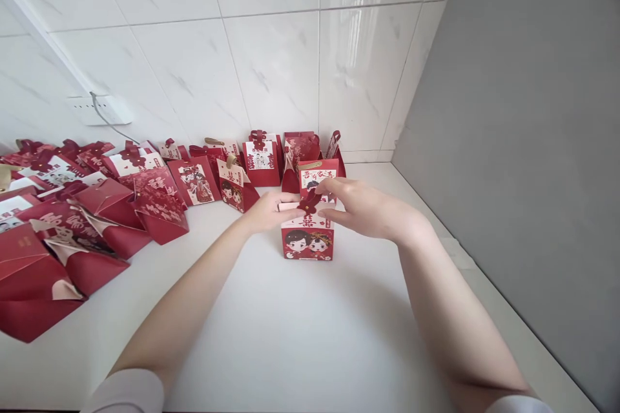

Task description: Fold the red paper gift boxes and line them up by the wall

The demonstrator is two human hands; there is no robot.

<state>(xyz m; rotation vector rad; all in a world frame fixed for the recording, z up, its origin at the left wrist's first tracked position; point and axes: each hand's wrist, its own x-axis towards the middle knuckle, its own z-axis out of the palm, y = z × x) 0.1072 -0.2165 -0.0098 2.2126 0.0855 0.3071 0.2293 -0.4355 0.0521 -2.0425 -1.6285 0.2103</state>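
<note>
Upright on the white table stands a red gift box (pixel 309 246) with a cartoon couple printed on its front. A dark red flower ornament (pixel 307 206) sits at its top edge. My left hand (pixel 271 211) grips the box's upper left side between thumb and fingers. From the right, my right hand (pixel 361 203) holds the top by the flower, its fingertips partly hidden behind the ornament. Just behind stands another red and white box (pixel 317 171), partly covered by my right hand.
Several red gift boxes line the tiled wall (pixel 271 58), and more crowd the left side of the white table (pixel 271 335). A socket strip (pixel 99 110) with a grey cable is on the wall. A grey panel (pixel 523 142) rises along the right edge.
</note>
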